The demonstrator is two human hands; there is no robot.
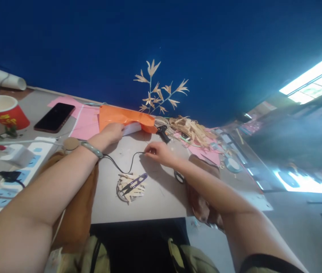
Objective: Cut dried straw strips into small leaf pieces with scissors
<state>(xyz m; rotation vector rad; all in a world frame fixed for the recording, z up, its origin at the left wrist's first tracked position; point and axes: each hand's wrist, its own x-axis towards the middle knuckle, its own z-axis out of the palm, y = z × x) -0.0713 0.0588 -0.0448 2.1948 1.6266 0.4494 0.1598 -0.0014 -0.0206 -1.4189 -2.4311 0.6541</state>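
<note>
My left hand, with a bangle on its wrist, is curled at the near edge of an orange sheet. Its fingertips meet a white piece that looks like paper; most of the fingers are hidden, and what they grip is unclear. A thin black cord loops over the table to my right hand, whose fingers are pinched together on it. Just beyond the right hand lies a black gun-shaped tool. Closer to me, purple thread snips rest on a small dish of pale strips.
A dried-looking branch stands before the blue wall, beside a heap of husk-like pieces. Leftward are a phone, a red paper cup and a power strip. Tape lies to the right.
</note>
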